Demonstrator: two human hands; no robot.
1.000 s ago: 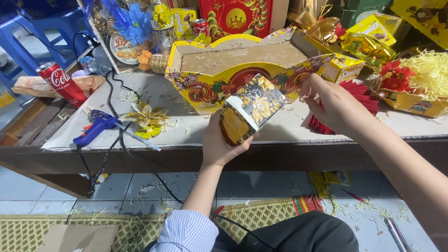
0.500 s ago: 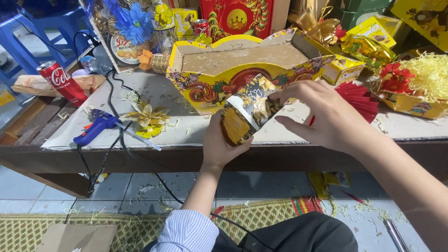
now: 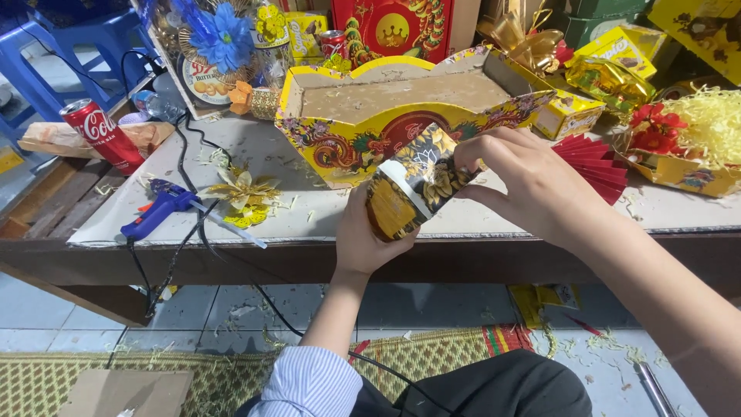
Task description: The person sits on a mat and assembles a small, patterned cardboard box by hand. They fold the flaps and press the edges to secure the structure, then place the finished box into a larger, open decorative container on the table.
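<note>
A round tin (image 3: 413, 185) with a black and gold flower pattern and a white band is tilted above the table's front edge. My left hand (image 3: 363, 239) grips it from below. My right hand (image 3: 521, 185) rests its fingers on the tin's upper end. Just behind the tin stands a yellow and red cardboard basket tray (image 3: 332, 143) with a bare brown floor inside.
A blue glue gun (image 3: 158, 210) with its black cord and a gold paper flower (image 3: 241, 193) lie at left. A red drink can (image 3: 100, 133) stands farther left. A red paper fan (image 3: 590, 166), yellow shredded paper (image 3: 710, 123) and gift boxes fill the right and back.
My right hand came from the right, off the tray's side, onto the tin's top end. The tin tipped slightly; my left hand kept its hold.
</note>
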